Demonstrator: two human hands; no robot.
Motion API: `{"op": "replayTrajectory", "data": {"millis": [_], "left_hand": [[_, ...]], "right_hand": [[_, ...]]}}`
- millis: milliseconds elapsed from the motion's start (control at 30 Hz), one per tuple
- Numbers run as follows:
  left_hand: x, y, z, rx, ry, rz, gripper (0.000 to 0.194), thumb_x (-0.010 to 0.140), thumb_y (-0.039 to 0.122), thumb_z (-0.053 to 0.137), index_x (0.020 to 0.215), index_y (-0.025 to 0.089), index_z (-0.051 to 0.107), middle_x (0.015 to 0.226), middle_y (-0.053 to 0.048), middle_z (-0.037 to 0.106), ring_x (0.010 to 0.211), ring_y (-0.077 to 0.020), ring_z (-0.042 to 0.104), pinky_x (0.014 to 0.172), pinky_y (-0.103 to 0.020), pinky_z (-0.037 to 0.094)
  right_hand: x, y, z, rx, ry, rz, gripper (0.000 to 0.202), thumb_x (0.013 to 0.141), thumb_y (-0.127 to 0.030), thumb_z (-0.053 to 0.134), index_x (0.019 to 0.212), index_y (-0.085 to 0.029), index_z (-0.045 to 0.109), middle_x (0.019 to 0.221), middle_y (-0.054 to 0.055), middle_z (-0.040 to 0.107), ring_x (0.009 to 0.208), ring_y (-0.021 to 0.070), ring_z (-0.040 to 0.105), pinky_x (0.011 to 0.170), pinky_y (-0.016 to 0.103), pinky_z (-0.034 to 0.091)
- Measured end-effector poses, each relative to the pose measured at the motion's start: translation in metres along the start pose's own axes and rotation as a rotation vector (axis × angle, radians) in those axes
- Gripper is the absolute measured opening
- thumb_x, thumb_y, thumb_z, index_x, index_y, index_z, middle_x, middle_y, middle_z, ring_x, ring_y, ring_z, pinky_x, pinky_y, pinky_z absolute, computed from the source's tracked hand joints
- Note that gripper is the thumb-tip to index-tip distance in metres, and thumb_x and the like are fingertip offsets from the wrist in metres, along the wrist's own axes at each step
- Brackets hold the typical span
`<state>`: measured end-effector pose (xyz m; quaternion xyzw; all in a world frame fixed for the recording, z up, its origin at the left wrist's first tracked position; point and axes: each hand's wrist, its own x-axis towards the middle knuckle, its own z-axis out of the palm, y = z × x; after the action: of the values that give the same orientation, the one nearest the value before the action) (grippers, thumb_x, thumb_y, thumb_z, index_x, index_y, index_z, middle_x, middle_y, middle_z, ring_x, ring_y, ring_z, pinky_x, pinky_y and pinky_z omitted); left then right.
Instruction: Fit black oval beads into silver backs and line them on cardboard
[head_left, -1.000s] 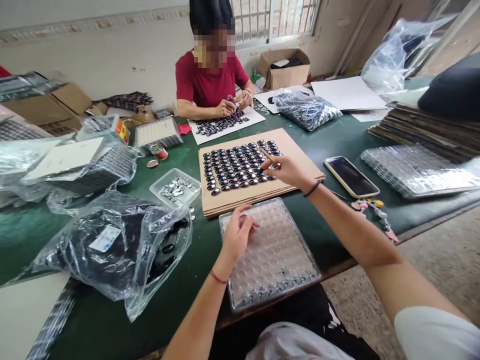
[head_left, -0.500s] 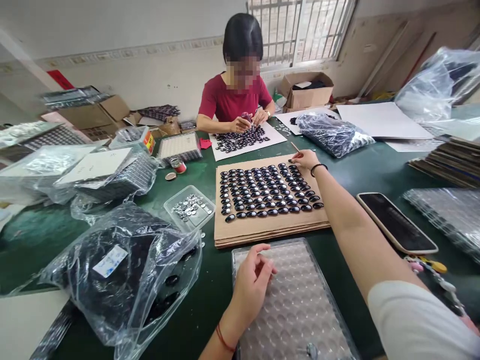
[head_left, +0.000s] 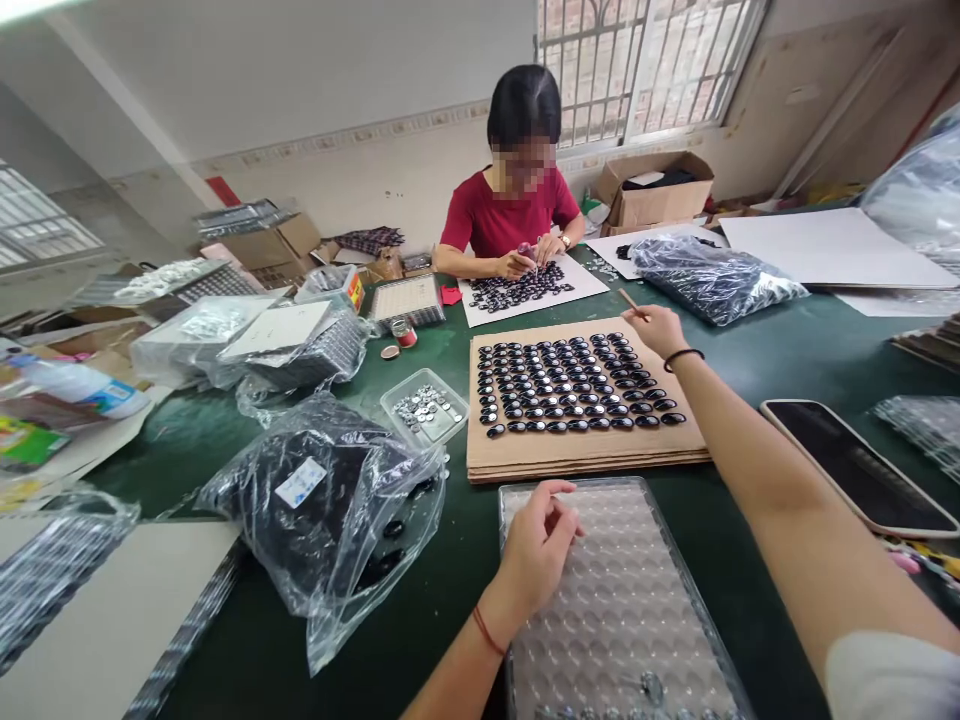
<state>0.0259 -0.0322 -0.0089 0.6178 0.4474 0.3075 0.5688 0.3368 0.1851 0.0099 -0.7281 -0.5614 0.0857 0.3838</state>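
Observation:
My right hand (head_left: 655,328) is closed round a thin wooden stick (head_left: 628,297) at the far right corner of a stack of brown cardboard sheets (head_left: 585,466). Rows of shiny black oval pieces (head_left: 566,398) lie on the top sheet. Just in front of the stack, my left hand (head_left: 541,540) hovers over or rests on a clear plastic tray with round hollows (head_left: 626,600); contact cannot be made out. Its fingers are loosely bent and apart, with nothing visible in them. A few small shiny pieces (head_left: 651,687) sit at the tray's near end.
A clear box of small metal discs (head_left: 427,405) and a plastic bag of black pieces (head_left: 330,500) are on the left. Across the green table, a co-worker (head_left: 517,210) handles black pieces on a white sheet. A phone (head_left: 855,465) lies to the right.
The view has swung left, so things appear farther right. My right hand has lifted slightly from the far right corner pieces, still gripping the stick. My left hand stays by the tray.

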Motion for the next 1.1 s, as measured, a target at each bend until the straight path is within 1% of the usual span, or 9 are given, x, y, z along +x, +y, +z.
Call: {"op": "replayTrajectory", "data": {"millis": [100, 200, 267, 367, 500, 700, 800, 933, 1100], "left_hand": [[0.002, -0.002, 0.001, -0.015, -0.003, 0.020, 0.026, 0.084, 0.030, 0.043, 0.107, 0.018, 0.050, 0.072, -0.001, 0.060, 0.062, -0.0117, 0.054, 0.059, -0.023, 0.043], [0.005, -0.002, 0.002, -0.009, -0.003, 0.029, 0.026, 0.083, 0.029, 0.044, 0.106, 0.018, 0.050, 0.069, -0.001, 0.059, 0.058, -0.0104, 0.051, 0.055, -0.021, 0.042], [0.007, -0.002, 0.003, -0.016, -0.017, 0.043, 0.025, 0.083, 0.027, 0.043, 0.105, 0.017, 0.049, 0.069, 0.000, 0.058, 0.056, -0.0096, 0.050, 0.053, -0.021, 0.041], [0.009, -0.005, 0.006, -0.002, -0.022, 0.086, 0.025, 0.083, 0.025, 0.043, 0.106, 0.017, 0.049, 0.070, -0.001, 0.060, 0.057, -0.0091, 0.051, 0.056, -0.021, 0.043], [0.008, -0.006, 0.010, 0.045, -0.033, 0.151, 0.024, 0.082, 0.024, 0.045, 0.104, 0.017, 0.051, 0.069, -0.001, 0.060, 0.059, -0.0096, 0.053, 0.057, -0.021, 0.043], [0.008, -0.007, 0.008, 0.011, -0.023, 0.179, 0.023, 0.081, 0.023, 0.046, 0.102, 0.016, 0.051, 0.067, -0.001, 0.060, 0.058, -0.0097, 0.054, 0.055, -0.021, 0.043], [0.009, -0.008, 0.006, 0.084, 0.043, 0.196, 0.025, 0.080, 0.026, 0.050, 0.102, 0.016, 0.052, 0.087, -0.005, 0.061, 0.059, -0.0089, 0.054, 0.054, -0.021, 0.044], [0.006, -0.003, 0.005, 0.217, 0.081, 0.326, 0.027, 0.084, 0.034, 0.045, 0.104, 0.018, 0.054, 0.108, -0.008, 0.057, 0.074, -0.0119, 0.056, 0.064, -0.024, 0.045], [-0.001, 0.004, 0.002, 0.424, -0.009, 0.469, 0.032, 0.091, 0.034, 0.030, 0.087, 0.017, 0.057, 0.086, -0.006, 0.060, 0.081, -0.0160, 0.054, 0.071, -0.027, 0.041]], "right_hand": [[-0.055, -0.030, -0.030, 0.250, 0.013, -0.100, 0.041, 0.087, -0.039, 0.038, 0.094, -0.009, 0.066, 0.075, 0.009, 0.062, 0.060, 0.0139, 0.052, 0.054, 0.025, 0.038], [-0.146, -0.058, -0.060, 0.580, -0.136, -0.218, 0.038, 0.087, -0.044, 0.042, 0.077, -0.014, 0.063, 0.062, 0.003, 0.055, 0.056, 0.0115, 0.049, 0.052, 0.023, 0.037], [-0.213, -0.070, -0.076, 0.601, -0.250, -0.180, 0.040, 0.088, -0.043, 0.039, 0.068, -0.015, 0.059, 0.054, 0.000, 0.048, 0.046, 0.0080, 0.040, 0.043, 0.021, 0.030], [-0.295, -0.077, -0.088, 0.506, -0.437, -0.199, 0.034, 0.090, -0.038, 0.039, 0.073, -0.016, 0.060, 0.054, -0.001, 0.048, 0.046, 0.0084, 0.041, 0.043, 0.021, 0.031], [-0.354, -0.078, -0.086, 0.353, -0.477, -0.316, 0.030, 0.091, -0.029, 0.036, 0.077, -0.016, 0.059, 0.063, 0.002, 0.056, 0.056, 0.0111, 0.050, 0.055, 0.023, 0.038], [-0.365, -0.082, -0.084, 0.055, -0.441, -0.404, 0.033, 0.092, -0.029, 0.033, 0.071, -0.016, 0.054, 0.066, 0.004, 0.059, 0.061, 0.0127, 0.053, 0.061, 0.024, 0.037], [-0.355, -0.089, -0.089, -0.088, -0.478, -0.461, 0.034, 0.093, -0.030, 0.032, 0.070, -0.016, 0.053, 0.063, 0.003, 0.058, 0.057, 0.0120, 0.051, 0.058, 0.024, 0.035], [-0.319, -0.103, -0.084, -0.140, -0.364, -0.591, 0.035, 0.092, -0.033, 0.033, 0.069, -0.016, 0.052, 0.063, 0.004, 0.059, 0.057, 0.0116, 0.051, 0.058, 0.024, 0.033], [-0.259, -0.112, -0.052, -0.053, -0.277, -0.763, 0.033, 0.091, -0.031, 0.037, 0.066, -0.015, 0.053, 0.061, 0.004, 0.059, 0.056, 0.0119, 0.050, 0.056, 0.023, 0.032]]}}
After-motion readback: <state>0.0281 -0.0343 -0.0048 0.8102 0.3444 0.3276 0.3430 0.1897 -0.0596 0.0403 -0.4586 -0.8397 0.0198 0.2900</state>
